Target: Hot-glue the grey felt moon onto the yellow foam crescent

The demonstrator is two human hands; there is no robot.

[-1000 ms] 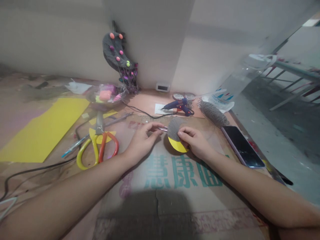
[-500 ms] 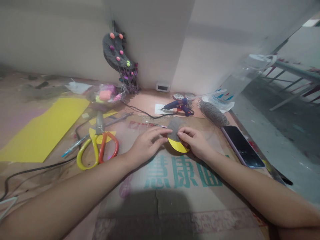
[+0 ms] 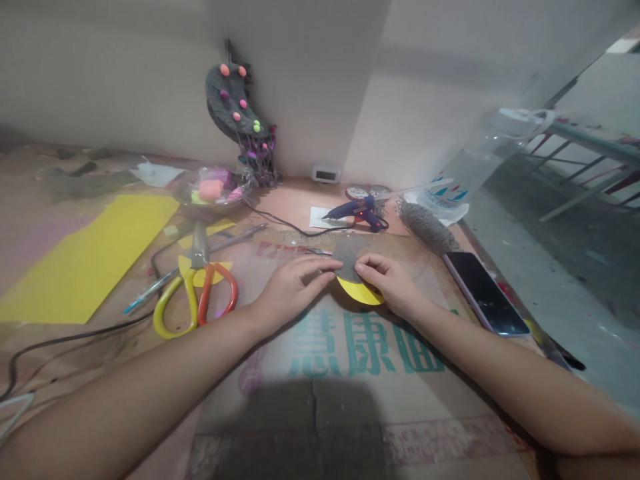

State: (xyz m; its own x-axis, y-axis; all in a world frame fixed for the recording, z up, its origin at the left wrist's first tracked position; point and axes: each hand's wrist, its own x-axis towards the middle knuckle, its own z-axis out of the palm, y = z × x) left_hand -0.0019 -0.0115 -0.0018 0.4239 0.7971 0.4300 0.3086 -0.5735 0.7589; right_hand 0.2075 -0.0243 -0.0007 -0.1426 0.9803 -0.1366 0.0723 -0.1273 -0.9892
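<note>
A flat grey piece [image 3: 346, 257], apparently covered with yarn, is between my two hands. Under its lower edge shows the rounded part of a yellow paper disc [image 3: 361, 293]. My left hand [image 3: 303, 280] is closed at the left edge, thumb and fingertips pinching the grey piece. On the other side my right hand [image 3: 393, 280] pinches the grey piece's right edge, with the yellow disc beneath its fingers. Where the paper lies under the grey piece is hidden. Both hands are over the printed cardboard [image 3: 375, 347].
Scissors [image 3: 205, 287] with yellow and red handles lie left. Behind my hands is a blue glue gun [image 3: 357, 213] with a cord. Grey yarn [image 3: 427, 225], a phone [image 3: 485, 293] and a bottle [image 3: 470, 160] are right; yellow paper [image 3: 100, 260] lies left. A decorated crescent [image 3: 230, 107] stands behind.
The yellow disc has shifted slightly right relative to the grey piece. My fingers have adjusted a little at its edges, with both hands staying in nearly the same place.
</note>
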